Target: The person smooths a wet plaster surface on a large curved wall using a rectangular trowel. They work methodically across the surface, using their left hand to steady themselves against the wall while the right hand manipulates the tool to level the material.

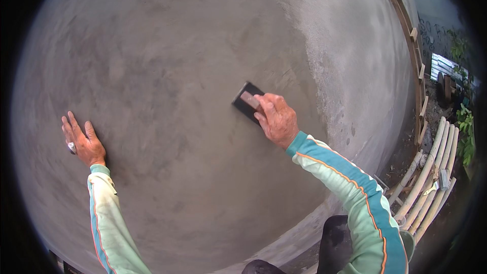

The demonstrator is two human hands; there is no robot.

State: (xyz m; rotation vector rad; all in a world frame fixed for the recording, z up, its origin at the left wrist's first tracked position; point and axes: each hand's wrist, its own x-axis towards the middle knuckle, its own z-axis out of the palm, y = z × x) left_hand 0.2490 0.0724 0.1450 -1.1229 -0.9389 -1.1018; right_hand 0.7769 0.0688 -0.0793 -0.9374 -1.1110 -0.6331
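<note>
A broad surface of damp grey plaster (pixel 177 172) fills most of the view. My right hand (pixel 280 122) grips a plastering float (pixel 249 100) by its reddish-brown handle, with the dark rectangular plate against the plaster, right of centre. Far to the left, my left hand (pixel 86 142) rests on the same surface with its fingers spread and holds nothing; a ring sits on one finger. Beyond the float, to the right, the darker plaster borders a paler, rougher grey strip (pixel 355 45).
A wooden frame with short crosspieces (pixel 415 56) runs along the right edge of the surface. Lower right stands a bench of bamboo poles (pixel 431 172) with a brush (pixel 431 189) on it. Green leaves (pixel 465 127) and a corrugated sheet (pixel 445 66) lie behind.
</note>
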